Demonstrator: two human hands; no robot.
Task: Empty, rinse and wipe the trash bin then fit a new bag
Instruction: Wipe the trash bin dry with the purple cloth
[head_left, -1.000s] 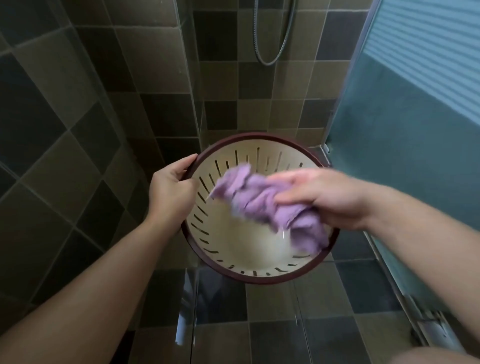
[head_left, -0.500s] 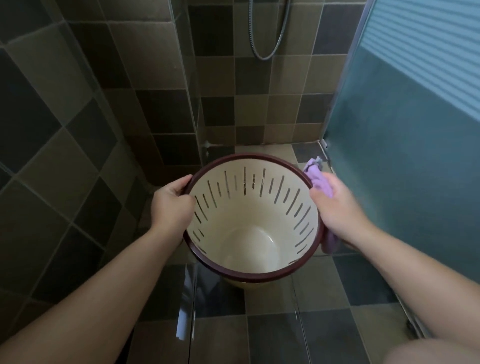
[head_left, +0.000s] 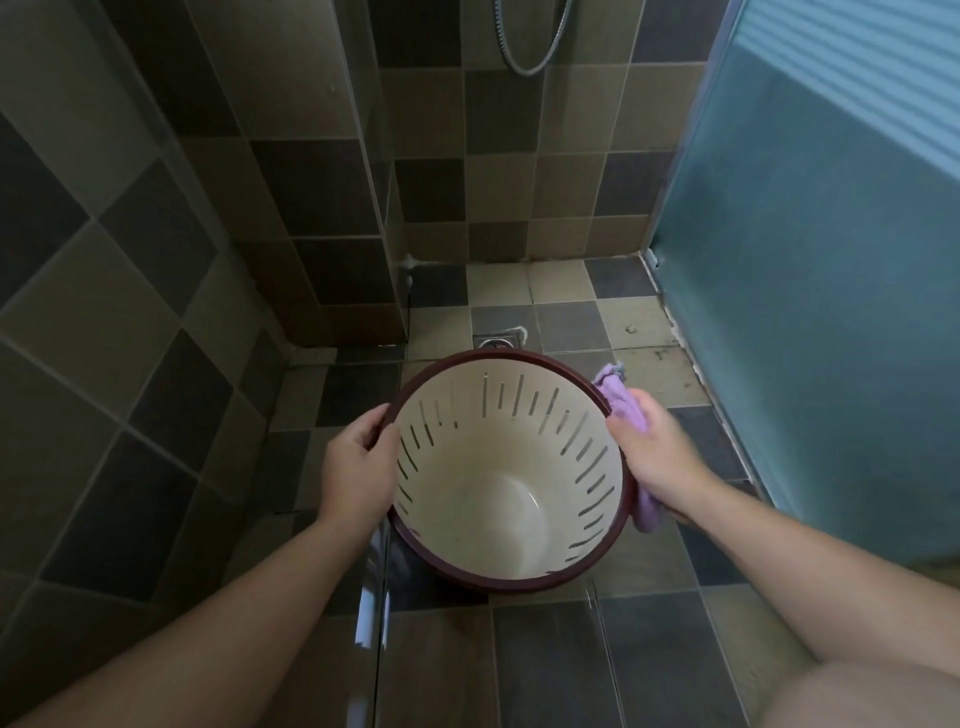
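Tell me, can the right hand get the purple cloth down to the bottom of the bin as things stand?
Probably yes. The bin is open-topped with nothing inside, and the right hand holds the purple cloth against the outside of its rim, so it only has to lift over.

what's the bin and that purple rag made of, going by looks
Bin: likely moulded plastic, with a smooth cream inside, thin slotted walls, a dark red rim and a slight sheen on the base.
Purple rag: soft fabric, perhaps microfibre, matte and bunched in folds under the right hand.
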